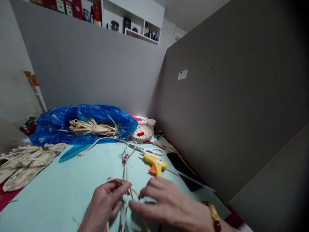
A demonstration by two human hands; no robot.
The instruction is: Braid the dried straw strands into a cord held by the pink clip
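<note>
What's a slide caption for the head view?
Left hand pinches pale fibre strands over a mint-green table, right hand close by; yellow glue gun and white-handled scissors lie beyond.

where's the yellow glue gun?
Head view, below centre: the glue gun lies on the tabletop, just beyond the right hand, white-handled scissors behind it, dark flat object to its right.

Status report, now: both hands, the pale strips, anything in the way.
Left hand pinching pale strips, loose ends showing. Right hand close by, blurred, grip unclear. Yellow glue gun just beyond right hand, might crowd it.
</note>
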